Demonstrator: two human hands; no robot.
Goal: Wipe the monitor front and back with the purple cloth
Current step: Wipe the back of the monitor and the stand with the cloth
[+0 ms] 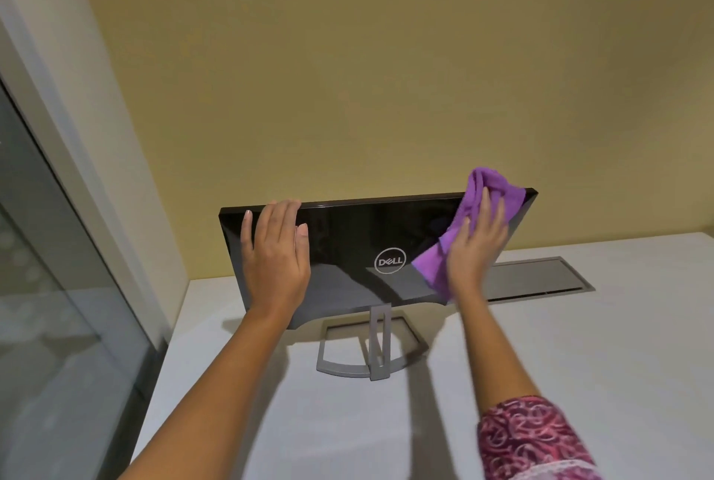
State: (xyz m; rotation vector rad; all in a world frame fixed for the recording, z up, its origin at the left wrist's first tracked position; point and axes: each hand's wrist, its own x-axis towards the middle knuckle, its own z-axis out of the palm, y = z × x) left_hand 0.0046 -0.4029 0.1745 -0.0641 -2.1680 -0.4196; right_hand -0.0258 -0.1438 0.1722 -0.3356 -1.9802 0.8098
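A black monitor [355, 244] stands on a grey open-frame stand [376, 344] with its glossy back and round logo facing me. My left hand [276, 255] lies flat on the left part of that back, fingers reaching the top edge. My right hand [477, 244] presses the purple cloth [485, 186] against the upper right of the back with straight fingers. The cloth bunches above the fingers over the top edge, and a corner hangs below the palm. The screen side is hidden.
The monitor stands on a white table [579, 363] against a yellow wall [386, 74]. A grey cable hatch [541, 276] is set into the table behind the monitor's right side. A glass partition [46, 286] with a pale frame runs along the left.
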